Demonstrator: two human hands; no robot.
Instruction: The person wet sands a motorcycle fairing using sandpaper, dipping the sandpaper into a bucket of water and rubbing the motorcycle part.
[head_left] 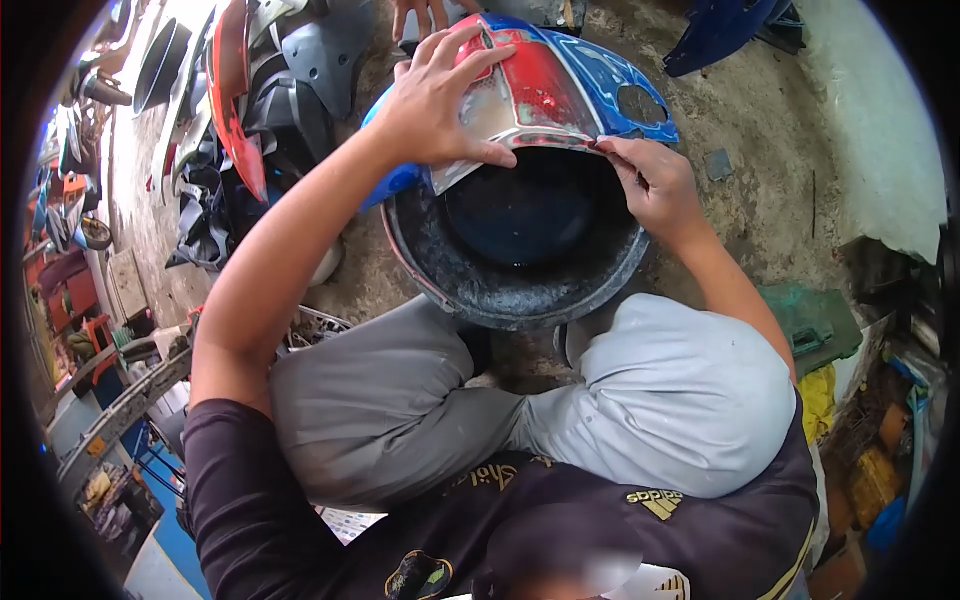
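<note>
A red and blue motorcycle body panel (545, 85) with sanded, bare-looking patches rests across the far rim of a round black basin (500, 300). Dark liquid (520, 215) fills the basin's bottom. My left hand (430, 100) lies on the panel's left part, fingers spread over its surface, thumb along the near edge. At the near right edge, my right hand (655, 185) is closed, its fingertips pinched together against the panel. Something small and dark may be between those fingertips, but I cannot make it out.
Another person's hand (420, 15) shows at the top, beyond the panel. Several loose body panels (235, 100) lean at left. A blue panel (715, 35) lies at top right. By my right knee are a green case (810, 325) and a yellow bag (818, 400).
</note>
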